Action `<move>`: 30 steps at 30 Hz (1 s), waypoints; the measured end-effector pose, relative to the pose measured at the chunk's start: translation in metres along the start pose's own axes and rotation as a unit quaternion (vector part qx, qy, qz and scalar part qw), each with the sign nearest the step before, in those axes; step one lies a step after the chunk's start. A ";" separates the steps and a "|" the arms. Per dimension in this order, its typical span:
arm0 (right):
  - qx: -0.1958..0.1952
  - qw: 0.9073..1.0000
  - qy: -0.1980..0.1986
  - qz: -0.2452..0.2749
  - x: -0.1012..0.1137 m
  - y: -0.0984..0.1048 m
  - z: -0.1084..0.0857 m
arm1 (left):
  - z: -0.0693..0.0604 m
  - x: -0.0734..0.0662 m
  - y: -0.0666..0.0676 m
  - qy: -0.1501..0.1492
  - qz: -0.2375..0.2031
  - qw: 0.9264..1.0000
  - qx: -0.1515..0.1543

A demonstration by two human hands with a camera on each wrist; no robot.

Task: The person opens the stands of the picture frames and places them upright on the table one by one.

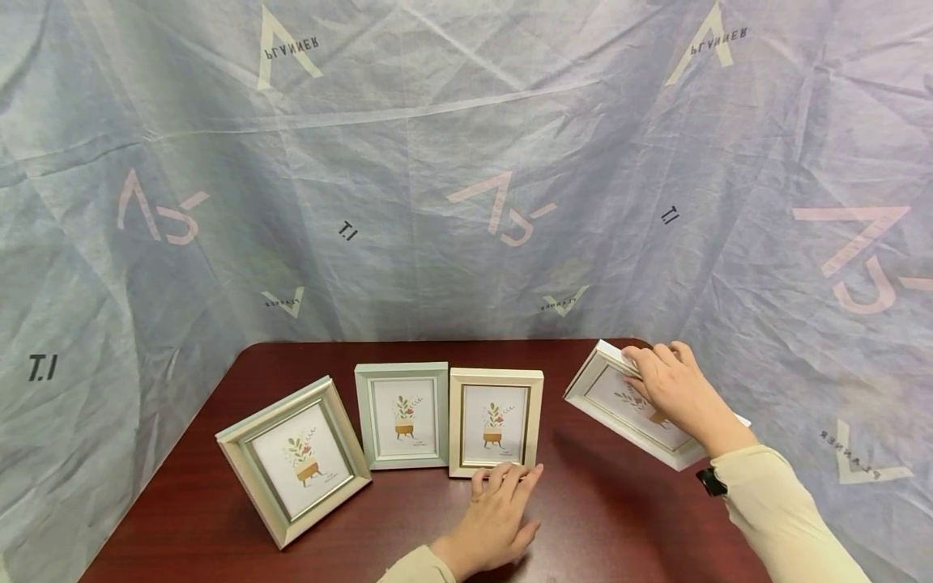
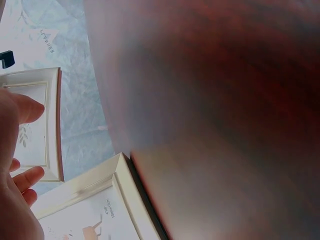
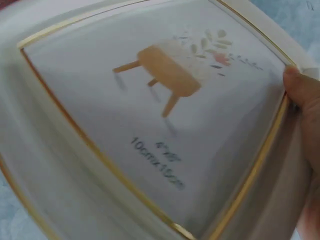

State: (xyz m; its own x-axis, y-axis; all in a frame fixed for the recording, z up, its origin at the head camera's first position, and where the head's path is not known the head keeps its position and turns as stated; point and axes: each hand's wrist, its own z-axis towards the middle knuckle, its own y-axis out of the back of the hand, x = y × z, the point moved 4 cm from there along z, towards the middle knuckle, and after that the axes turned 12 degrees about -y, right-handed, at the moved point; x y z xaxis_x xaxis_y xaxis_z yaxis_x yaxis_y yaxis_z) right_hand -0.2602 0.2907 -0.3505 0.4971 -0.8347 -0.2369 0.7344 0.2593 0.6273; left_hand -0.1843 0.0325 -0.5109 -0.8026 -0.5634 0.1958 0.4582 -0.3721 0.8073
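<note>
My right hand [image 1: 674,389] grips a white picture frame [image 1: 611,394] by its upper edge and holds it tilted above the table's right side. In the right wrist view, the thumb [image 3: 301,89] presses the front of this frame, over its gold inner trim. My left hand [image 1: 496,518] is low in the middle, its fingers spread and loosely bent at the bottom edge of a cream picture frame [image 1: 496,409]. Whether they touch it I cannot tell. The left wrist view shows that hand holding nothing, with the cream frame's corner [image 2: 120,175] beside it.
Left of the cream frame stands a pale green picture frame [image 1: 403,417]. A champagne-coloured picture frame [image 1: 302,461] is farther left, turned at an angle. All are on a dark red table [image 1: 583,502]. A grey printed cloth [image 1: 408,162] hangs behind and along both sides.
</note>
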 end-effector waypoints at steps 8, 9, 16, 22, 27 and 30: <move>0.010 1.000 0.012 -0.009 0.000 0.010 -0.001 | -0.001 0.002 0.001 0.007 -0.016 1.000 0.005; 0.012 1.000 0.015 -0.008 0.000 0.011 -0.001 | -0.001 0.002 0.002 0.007 -0.018 1.000 0.005; 0.019 1.000 0.023 -0.001 0.003 0.013 -0.001 | -0.001 0.001 0.004 0.010 -0.015 1.000 0.009; 0.018 1.000 0.017 0.007 0.007 0.014 0.000 | -0.001 0.001 0.005 0.009 -0.018 1.000 0.003; 0.012 1.000 0.011 -0.007 0.008 0.016 0.002 | 0.000 0.003 0.006 0.010 -0.021 1.000 -0.004; 0.020 1.000 0.014 -0.012 0.008 0.018 0.001 | 0.001 0.005 0.008 0.011 -0.022 1.000 -0.007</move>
State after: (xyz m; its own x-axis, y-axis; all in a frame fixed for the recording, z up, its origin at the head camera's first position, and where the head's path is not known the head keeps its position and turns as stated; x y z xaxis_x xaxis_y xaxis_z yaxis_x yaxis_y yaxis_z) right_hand -0.2435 0.2877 -0.3401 0.4935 -0.8260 -0.2723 0.7267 0.2196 0.6509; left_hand -0.1848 0.0273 -0.5035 -0.8139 -0.5617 0.1485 0.4278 -0.4065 0.8073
